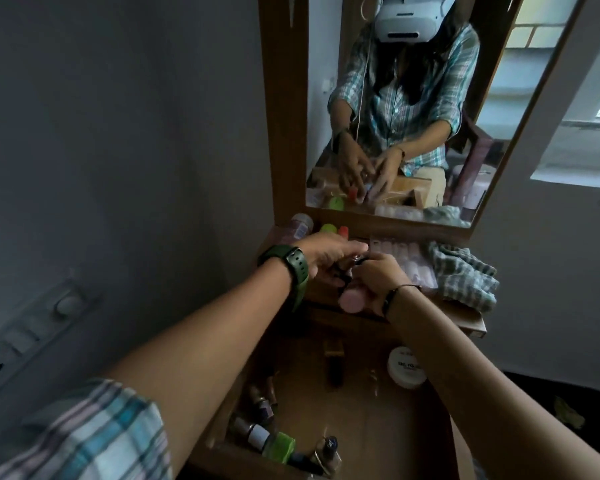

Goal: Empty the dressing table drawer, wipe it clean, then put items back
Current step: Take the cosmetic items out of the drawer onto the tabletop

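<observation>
The wooden drawer stands pulled out below me, with small bottles along its left side, a green item and a white round jar at the right. Both my hands meet above the dressing table top. My left hand, with a green watch on the wrist, closes its fingers around small dark items. My right hand grips a pink round-capped bottle. What lies between the fingers is partly hidden.
A checked cloth lies on the top at the right, beside a clear nail-tip box. A pink bottle, a green cap and a red cap stand by the mirror. A switchboard is on the left wall.
</observation>
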### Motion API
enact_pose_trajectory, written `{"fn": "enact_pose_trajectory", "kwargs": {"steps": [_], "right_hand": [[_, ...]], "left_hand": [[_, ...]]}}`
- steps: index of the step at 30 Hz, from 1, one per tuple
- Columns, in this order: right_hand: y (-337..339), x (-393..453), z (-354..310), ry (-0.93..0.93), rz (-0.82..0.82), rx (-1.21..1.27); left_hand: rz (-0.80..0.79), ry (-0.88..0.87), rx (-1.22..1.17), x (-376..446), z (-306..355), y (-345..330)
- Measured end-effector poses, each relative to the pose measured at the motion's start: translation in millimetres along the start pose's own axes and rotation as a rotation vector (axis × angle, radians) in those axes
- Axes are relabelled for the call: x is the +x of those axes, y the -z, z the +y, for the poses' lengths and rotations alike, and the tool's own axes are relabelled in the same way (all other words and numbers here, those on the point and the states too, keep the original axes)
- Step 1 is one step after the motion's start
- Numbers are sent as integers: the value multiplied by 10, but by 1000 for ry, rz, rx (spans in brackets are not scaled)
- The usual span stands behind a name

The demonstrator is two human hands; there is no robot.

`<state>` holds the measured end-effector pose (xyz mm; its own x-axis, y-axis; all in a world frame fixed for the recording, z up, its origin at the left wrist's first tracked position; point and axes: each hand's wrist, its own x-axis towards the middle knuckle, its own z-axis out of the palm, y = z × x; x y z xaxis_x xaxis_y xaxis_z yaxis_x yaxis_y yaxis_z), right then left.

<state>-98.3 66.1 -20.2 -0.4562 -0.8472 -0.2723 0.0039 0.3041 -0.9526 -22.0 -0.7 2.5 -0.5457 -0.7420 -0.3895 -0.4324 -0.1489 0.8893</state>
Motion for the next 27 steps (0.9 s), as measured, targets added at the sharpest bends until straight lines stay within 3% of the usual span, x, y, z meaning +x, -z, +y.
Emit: {"fn": "enact_pose_trajectory", "kwargs": {"steps": [7,12,18,27], "right_hand": [[-103,550,-38,-25,92,-5],[-129,708,-69,-23,112,70],[-98,749,-54,131,213,-79],[-280,771,125,291,321,-251]], "left_hand": [[113,-61,87,385,134,-9],[125,-21,-44,466,122,9],[118,-39,-94,445,30,-21],[262,-199,-323,470,-333,-192]]}}
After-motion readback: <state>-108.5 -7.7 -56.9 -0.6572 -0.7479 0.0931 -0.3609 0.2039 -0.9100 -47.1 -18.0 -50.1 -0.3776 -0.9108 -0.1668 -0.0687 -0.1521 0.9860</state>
